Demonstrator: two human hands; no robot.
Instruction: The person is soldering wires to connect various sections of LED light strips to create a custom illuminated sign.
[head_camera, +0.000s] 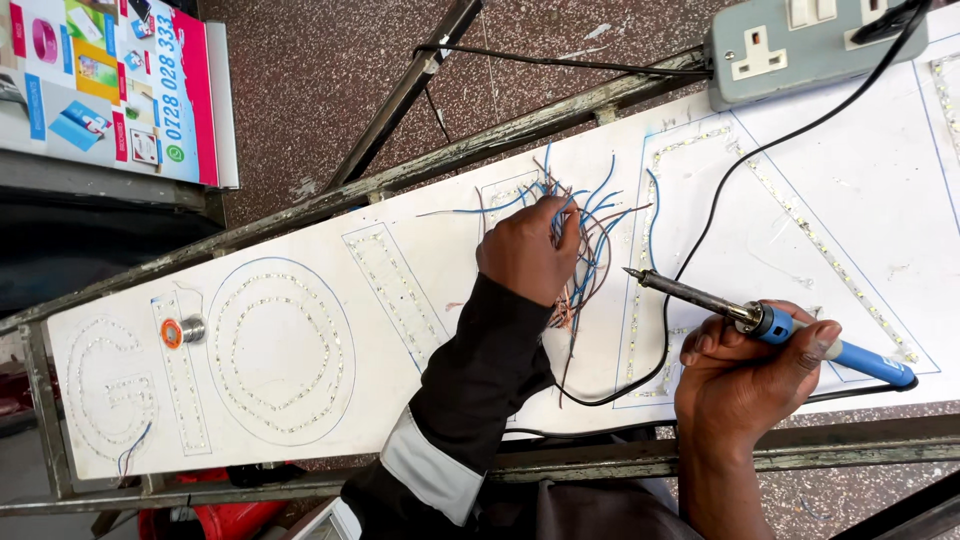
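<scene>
I saw no container; the wires (585, 235) lay loose in a blue and brown tangle on the white board (420, 225), which spanned the bench (600, 455). My left hand (525, 250) pressed on them, grip closed over the bundle. At four o'clock from it, my right hand (750, 365) held the iron (770, 322), grip tight on the blue handle near the board's front edge, tip pointing to ten o'clock. Bare board lay between the hands. The socket (800, 45) sat at one o'clock.
</scene>
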